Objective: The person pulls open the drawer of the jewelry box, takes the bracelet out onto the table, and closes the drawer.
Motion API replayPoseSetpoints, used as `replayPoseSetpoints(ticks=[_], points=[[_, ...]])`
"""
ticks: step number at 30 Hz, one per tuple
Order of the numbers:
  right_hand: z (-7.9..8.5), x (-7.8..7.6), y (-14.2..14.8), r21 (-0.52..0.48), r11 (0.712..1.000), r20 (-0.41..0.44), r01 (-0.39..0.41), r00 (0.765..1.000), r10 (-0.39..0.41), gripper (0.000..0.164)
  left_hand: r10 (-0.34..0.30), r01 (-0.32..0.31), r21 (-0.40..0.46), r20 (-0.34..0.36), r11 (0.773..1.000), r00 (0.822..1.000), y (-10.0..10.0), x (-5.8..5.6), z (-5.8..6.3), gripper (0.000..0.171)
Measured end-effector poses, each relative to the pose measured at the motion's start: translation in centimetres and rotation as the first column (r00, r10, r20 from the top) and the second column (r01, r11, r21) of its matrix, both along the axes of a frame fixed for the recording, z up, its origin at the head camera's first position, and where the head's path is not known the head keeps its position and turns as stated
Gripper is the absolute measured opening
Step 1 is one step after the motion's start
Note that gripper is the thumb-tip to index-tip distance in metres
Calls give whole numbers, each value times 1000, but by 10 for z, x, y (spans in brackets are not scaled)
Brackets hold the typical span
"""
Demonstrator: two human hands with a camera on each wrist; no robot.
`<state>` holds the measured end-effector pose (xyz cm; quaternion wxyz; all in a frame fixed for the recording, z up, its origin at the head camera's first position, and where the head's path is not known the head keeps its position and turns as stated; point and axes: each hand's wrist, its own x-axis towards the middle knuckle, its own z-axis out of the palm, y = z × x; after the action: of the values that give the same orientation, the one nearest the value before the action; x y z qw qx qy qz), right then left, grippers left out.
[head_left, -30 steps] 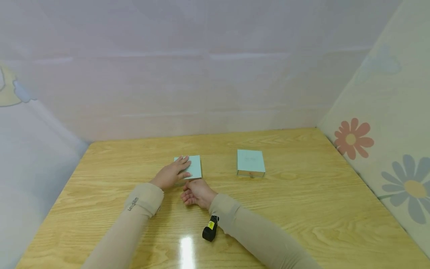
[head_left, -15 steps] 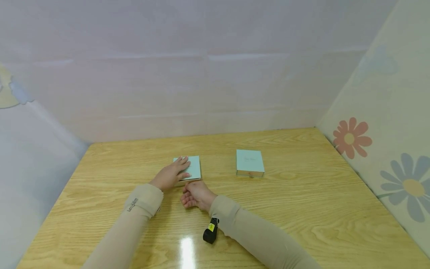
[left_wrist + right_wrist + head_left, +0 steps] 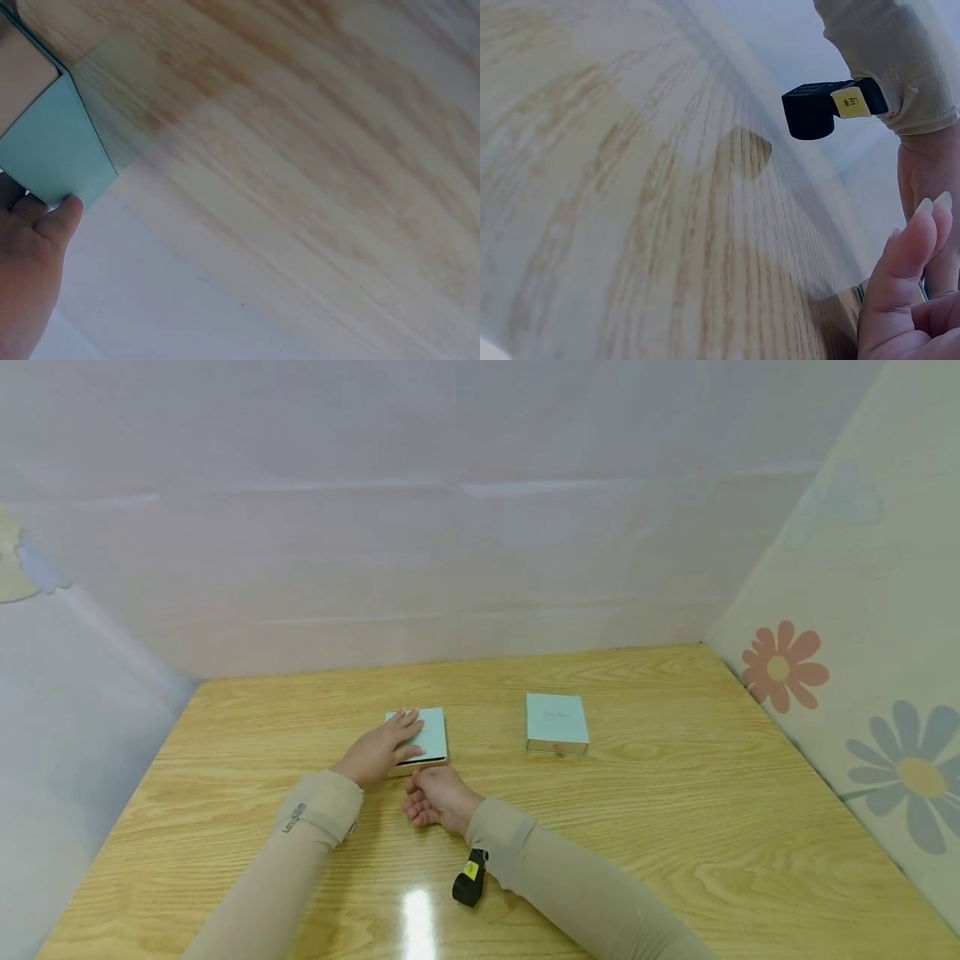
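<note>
Box (image 3: 432, 733) | right hand (image 3: 442, 797) at front edge | second box (image 3: 557, 720) well apart

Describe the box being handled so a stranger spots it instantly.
On the wooden table, toward the back, find the left box, pale blue. Unlike the right box, it has the left hand on top and the right hand at its front edge.

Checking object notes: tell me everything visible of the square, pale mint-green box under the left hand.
The flat, squarish, pale mint-green box, apparently cardboard, lies level on the yellowish wood-grain table, left of a matching box. Its tan-fronted drawer appears partly out, with a dark strip under the top's edge. The left hand rests on its top, fingers spread; the right hand is at its front, its grip hidden.
</note>
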<state>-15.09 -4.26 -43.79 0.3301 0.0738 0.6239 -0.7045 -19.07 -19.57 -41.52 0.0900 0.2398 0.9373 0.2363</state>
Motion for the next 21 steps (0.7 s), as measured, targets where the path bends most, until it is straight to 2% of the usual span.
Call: replayPoseSetpoints(ticks=[21], points=[[-2,5,0,-3,1000,-16,4,1000,-4,24,-6,6,6,0,1000,1000,-1,0,-1,58]])
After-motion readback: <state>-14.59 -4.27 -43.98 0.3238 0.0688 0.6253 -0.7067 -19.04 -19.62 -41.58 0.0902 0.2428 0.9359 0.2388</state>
